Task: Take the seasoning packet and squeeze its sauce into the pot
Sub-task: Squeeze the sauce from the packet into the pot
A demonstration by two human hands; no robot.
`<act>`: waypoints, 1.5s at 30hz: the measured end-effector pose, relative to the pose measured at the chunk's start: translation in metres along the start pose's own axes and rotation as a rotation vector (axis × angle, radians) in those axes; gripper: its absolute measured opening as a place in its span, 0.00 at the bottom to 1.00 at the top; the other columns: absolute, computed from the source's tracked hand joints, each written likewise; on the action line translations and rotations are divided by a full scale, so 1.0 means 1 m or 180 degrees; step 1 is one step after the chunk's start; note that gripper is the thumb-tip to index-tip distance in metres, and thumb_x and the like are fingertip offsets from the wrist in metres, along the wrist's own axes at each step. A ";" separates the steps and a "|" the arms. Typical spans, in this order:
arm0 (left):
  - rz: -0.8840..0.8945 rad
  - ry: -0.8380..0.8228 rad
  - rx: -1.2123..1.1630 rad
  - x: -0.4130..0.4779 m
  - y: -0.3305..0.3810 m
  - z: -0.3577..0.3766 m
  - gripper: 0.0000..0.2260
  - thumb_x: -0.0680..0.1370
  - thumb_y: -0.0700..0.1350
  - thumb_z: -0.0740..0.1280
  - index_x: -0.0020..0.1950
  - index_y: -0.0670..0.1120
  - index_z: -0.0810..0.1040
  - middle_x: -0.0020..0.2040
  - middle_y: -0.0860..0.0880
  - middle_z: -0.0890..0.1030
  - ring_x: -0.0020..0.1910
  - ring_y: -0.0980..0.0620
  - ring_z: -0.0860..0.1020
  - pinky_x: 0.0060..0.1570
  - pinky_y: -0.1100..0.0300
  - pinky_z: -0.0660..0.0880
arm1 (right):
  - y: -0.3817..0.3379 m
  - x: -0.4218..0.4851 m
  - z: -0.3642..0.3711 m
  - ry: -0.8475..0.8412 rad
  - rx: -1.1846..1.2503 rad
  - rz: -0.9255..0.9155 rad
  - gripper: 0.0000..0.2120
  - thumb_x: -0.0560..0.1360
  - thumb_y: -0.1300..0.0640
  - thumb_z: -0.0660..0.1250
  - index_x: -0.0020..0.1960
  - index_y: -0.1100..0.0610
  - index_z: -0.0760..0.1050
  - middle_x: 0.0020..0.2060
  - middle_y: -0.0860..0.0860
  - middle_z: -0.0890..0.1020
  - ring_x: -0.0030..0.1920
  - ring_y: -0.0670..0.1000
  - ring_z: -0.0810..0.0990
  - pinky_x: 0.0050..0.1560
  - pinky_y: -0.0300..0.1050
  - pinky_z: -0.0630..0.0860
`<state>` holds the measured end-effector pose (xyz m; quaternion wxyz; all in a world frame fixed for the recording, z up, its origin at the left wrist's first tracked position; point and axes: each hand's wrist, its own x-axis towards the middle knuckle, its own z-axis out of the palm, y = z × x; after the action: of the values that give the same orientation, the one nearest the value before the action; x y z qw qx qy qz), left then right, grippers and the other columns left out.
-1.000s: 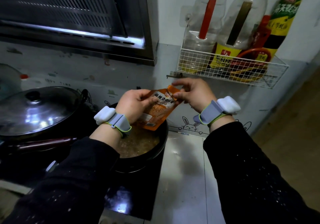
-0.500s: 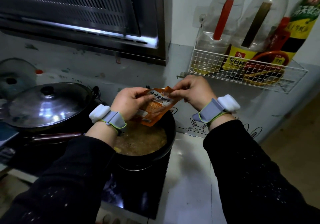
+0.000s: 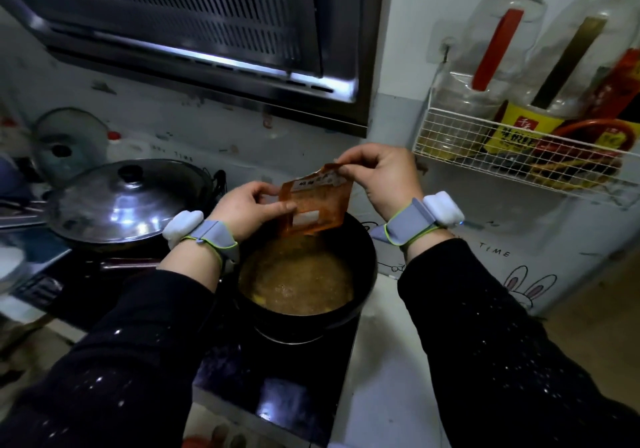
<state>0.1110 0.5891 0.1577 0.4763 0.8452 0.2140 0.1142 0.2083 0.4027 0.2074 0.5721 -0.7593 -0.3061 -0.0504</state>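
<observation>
An orange seasoning packet [image 3: 317,205] with a white label hangs upright over the far rim of the black pot [image 3: 363,264]. My left hand [image 3: 249,207] pinches the packet's left edge at mid-height. My right hand [image 3: 381,174] pinches its top right corner. The pot stands on a dark cooktop and holds a brownish bubbling broth [image 3: 298,278]. The packet's lower edge sits just above the broth. I cannot tell whether the packet is torn.
A lidded steel wok [image 3: 121,202] stands left of the pot, with a glass lid [image 3: 69,143] propped behind it. A range hood [image 3: 207,32] hangs above. A white wire rack [image 3: 519,157] with bottles is on the right wall. White counter [image 3: 381,378] lies to the right.
The packet has been turned more upright and lifted a little, with my right hand now at its top corner. The view has shifted left, showing more of the wok and glass lid.
</observation>
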 end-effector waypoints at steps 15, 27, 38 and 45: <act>-0.1850 -0.0618 -0.4624 0.026 -0.015 -0.006 0.14 0.80 0.41 0.59 0.60 0.33 0.72 0.55 0.36 0.79 0.57 0.45 0.80 0.58 0.59 0.75 | -0.004 0.015 0.036 -0.0445 0.0646 0.0026 0.06 0.65 0.65 0.74 0.33 0.58 0.78 0.28 0.50 0.82 0.30 0.44 0.80 0.35 0.35 0.77; -0.1447 -0.0104 -0.4622 0.047 -0.016 -0.007 0.19 0.80 0.35 0.56 0.70 0.44 0.67 0.68 0.41 0.73 0.66 0.42 0.73 0.62 0.40 0.68 | 0.041 0.013 0.039 -0.0207 -0.0157 0.0702 0.35 0.60 0.70 0.76 0.61 0.50 0.68 0.54 0.51 0.76 0.38 0.47 0.79 0.47 0.48 0.79; -0.0714 -0.0464 -0.4440 0.052 -0.007 -0.011 0.13 0.78 0.42 0.62 0.63 0.47 0.68 0.59 0.41 0.79 0.61 0.42 0.77 0.46 0.35 0.77 | 0.058 0.010 0.052 -0.0018 0.0018 0.1239 0.17 0.57 0.69 0.77 0.36 0.50 0.77 0.41 0.55 0.84 0.43 0.58 0.83 0.52 0.60 0.80; -0.0536 -0.0520 -0.4144 0.061 -0.003 -0.011 0.24 0.73 0.41 0.68 0.68 0.43 0.68 0.59 0.41 0.80 0.57 0.43 0.79 0.50 0.39 0.78 | 0.061 0.011 0.052 0.0008 -0.0130 0.1201 0.17 0.57 0.68 0.77 0.34 0.48 0.78 0.38 0.50 0.83 0.39 0.52 0.81 0.52 0.58 0.80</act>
<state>0.1604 0.6273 0.1603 0.9120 0.3708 0.1298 0.1181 0.2350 0.4447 0.1433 0.5562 -0.8146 -0.1565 0.0506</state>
